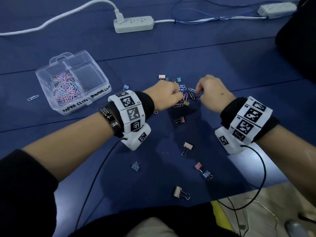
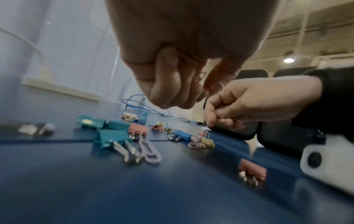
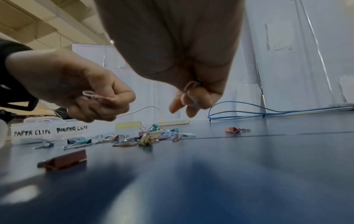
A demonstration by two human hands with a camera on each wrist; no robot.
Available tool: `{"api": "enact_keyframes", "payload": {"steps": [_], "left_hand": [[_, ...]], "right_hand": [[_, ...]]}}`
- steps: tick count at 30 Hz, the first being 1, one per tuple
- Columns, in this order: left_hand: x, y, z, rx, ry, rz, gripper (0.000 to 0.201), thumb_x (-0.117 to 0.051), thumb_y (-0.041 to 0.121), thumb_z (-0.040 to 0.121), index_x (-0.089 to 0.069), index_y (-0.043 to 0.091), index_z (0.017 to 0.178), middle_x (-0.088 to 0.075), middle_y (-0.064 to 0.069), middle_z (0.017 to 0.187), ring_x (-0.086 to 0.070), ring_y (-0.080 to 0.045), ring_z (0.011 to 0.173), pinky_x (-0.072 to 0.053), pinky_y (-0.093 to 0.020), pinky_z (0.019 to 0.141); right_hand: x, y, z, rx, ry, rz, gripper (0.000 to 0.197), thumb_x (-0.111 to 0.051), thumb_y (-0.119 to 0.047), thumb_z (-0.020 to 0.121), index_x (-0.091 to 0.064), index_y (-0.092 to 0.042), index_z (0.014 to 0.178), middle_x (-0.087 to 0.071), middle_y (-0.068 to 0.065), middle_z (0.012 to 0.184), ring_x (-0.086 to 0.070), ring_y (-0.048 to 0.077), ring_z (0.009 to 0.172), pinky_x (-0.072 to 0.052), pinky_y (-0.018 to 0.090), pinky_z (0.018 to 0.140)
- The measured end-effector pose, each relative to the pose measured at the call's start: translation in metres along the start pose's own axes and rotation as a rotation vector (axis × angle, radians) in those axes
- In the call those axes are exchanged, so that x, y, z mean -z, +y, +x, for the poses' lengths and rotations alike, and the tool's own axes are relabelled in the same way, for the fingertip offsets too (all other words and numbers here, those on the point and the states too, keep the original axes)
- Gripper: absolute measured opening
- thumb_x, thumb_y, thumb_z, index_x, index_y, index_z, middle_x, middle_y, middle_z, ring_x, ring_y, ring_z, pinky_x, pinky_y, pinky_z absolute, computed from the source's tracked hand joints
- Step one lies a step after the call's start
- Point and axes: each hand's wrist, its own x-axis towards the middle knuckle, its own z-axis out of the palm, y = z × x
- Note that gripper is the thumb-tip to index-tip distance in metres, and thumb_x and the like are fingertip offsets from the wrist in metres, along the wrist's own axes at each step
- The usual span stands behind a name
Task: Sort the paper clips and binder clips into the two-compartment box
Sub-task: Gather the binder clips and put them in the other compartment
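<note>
A clear two-compartment box [image 1: 102,75] stands at the left. Its compartment labelled PAPER CLIPS holds a heap of pastel paper clips [image 1: 64,90]; the one labelled BINDER CLIPS looks empty. A mixed pile of clips [image 1: 185,98] lies mid-table. Both hands hover just above it, almost touching. My left hand [image 1: 177,95] is curled and grips pink paper clips [image 3: 95,95]. My right hand [image 1: 198,90] is curled too, with a pink paper clip [image 3: 191,85] tucked in its fingers. Binder clips [image 1: 187,148] lie scattered nearer me.
One loose paper clip [image 1: 33,98] lies left of the box. A white power strip [image 1: 134,24] with cables sits at the back, beside a coiled blue cable [image 1: 196,19]. The blue table's edge [image 1: 256,187] runs at the lower right.
</note>
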Motion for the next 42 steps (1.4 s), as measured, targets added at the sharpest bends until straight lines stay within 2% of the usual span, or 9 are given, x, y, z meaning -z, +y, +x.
{"api": "enact_keyframes", "payload": {"steps": [4, 9, 17, 20, 25, 29, 32, 37, 42], "left_hand": [[0.009, -0.005, -0.004, 0.151, 0.033, -0.413, 0.038, -0.046, 0.01, 0.081, -0.033, 0.016, 0.045, -0.036, 0.003, 0.044, -0.03, -0.007, 0.036, -0.024, -0.018, 0.039], [0.012, -0.011, -0.008, 0.255, -0.002, -0.748, 0.027, -0.037, 0.006, 0.051, -0.034, 0.017, 0.027, -0.033, 0.005, 0.028, -0.021, -0.01, 0.026, -0.019, -0.004, 0.04], [0.015, -0.021, -0.007, 0.28, -0.016, -1.023, 0.014, -0.034, 0.004, 0.05, -0.026, 0.014, 0.056, -0.042, -0.001, 0.035, -0.022, -0.007, 0.024, -0.013, -0.003, 0.037], [0.017, -0.022, -0.006, 0.258, -0.051, -1.054, 0.013, -0.031, 0.003, 0.062, -0.039, 0.013, 0.065, -0.042, 0.003, 0.035, -0.023, -0.005, 0.024, -0.007, -0.019, 0.049], [0.015, -0.024, -0.003, 0.289, -0.091, -1.074, 0.03, -0.024, 0.002, 0.08, -0.043, 0.007, 0.058, -0.041, 0.004, 0.039, -0.024, -0.004, 0.027, -0.014, -0.007, 0.031], [0.01, -0.014, 0.003, 0.327, -0.081, -0.718, 0.031, -0.052, 0.027, 0.086, -0.043, 0.016, 0.059, -0.034, 0.007, 0.043, -0.023, -0.005, 0.03, -0.016, -0.009, 0.033], [0.003, -0.009, 0.007, 0.152, -0.058, -0.233, 0.034, -0.071, 0.025, 0.077, -0.044, 0.019, 0.056, -0.037, 0.01, 0.049, -0.036, -0.003, 0.044, -0.029, -0.012, 0.039], [0.0, -0.003, 0.01, -0.015, -0.054, 0.095, 0.021, -0.072, 0.025, 0.077, -0.067, 0.012, 0.092, -0.054, 0.005, 0.076, -0.05, -0.012, 0.077, -0.035, -0.017, 0.055], [-0.006, 0.003, 0.014, -0.034, -0.077, 0.184, 0.013, -0.064, 0.016, 0.082, -0.071, 0.011, 0.091, -0.065, -0.006, 0.091, -0.06, -0.023, 0.092, -0.049, -0.032, 0.076]], "right_hand": [[0.0, 0.003, 0.006, -0.013, -0.025, 0.065, 0.03, -0.035, 0.011, 0.08, -0.054, -0.002, 0.1, -0.056, 0.019, 0.101, -0.052, 0.031, 0.09, -0.042, 0.033, 0.08], [0.006, 0.001, 0.013, 0.001, -0.076, 0.149, 0.029, -0.031, 0.011, 0.082, -0.044, -0.012, 0.092, -0.05, 0.01, 0.091, -0.046, 0.023, 0.083, -0.034, 0.026, 0.072], [0.006, -0.004, 0.018, -0.075, -0.108, 0.126, 0.036, -0.03, 0.005, 0.085, -0.056, -0.001, 0.108, -0.052, 0.01, 0.101, -0.046, 0.024, 0.091, -0.033, 0.025, 0.075], [0.008, -0.006, 0.021, -0.11, -0.048, 0.141, 0.033, -0.033, -0.001, 0.086, -0.061, 0.001, 0.103, -0.061, 0.016, 0.112, -0.054, 0.031, 0.102, -0.036, 0.024, 0.077], [0.004, -0.006, 0.026, -0.135, -0.061, 0.123, 0.02, -0.052, -0.018, 0.086, -0.063, -0.002, 0.094, -0.063, 0.016, 0.109, -0.05, 0.022, 0.087, -0.036, 0.027, 0.074], [0.003, -0.012, 0.026, -0.1, -0.085, 0.052, 0.039, -0.068, -0.042, 0.077, -0.059, -0.005, 0.085, -0.061, 0.013, 0.091, -0.054, 0.025, 0.084, -0.042, 0.035, 0.068], [0.0, -0.014, 0.026, -0.076, -0.116, -0.058, 0.048, -0.073, -0.048, 0.068, -0.054, -0.006, 0.082, -0.059, 0.013, 0.084, -0.061, 0.033, 0.09, -0.046, 0.038, 0.07], [-0.002, -0.01, 0.028, -0.108, -0.157, -0.079, 0.054, -0.074, -0.055, 0.064, -0.056, -0.005, 0.078, -0.058, 0.012, 0.078, -0.055, 0.027, 0.077, -0.041, 0.034, 0.065], [-0.002, -0.005, 0.028, -0.08, -0.254, 0.036, 0.037, -0.071, -0.039, 0.077, -0.053, -0.015, 0.055, -0.054, 0.001, 0.061, -0.048, 0.016, 0.062, -0.037, 0.027, 0.056]]}}
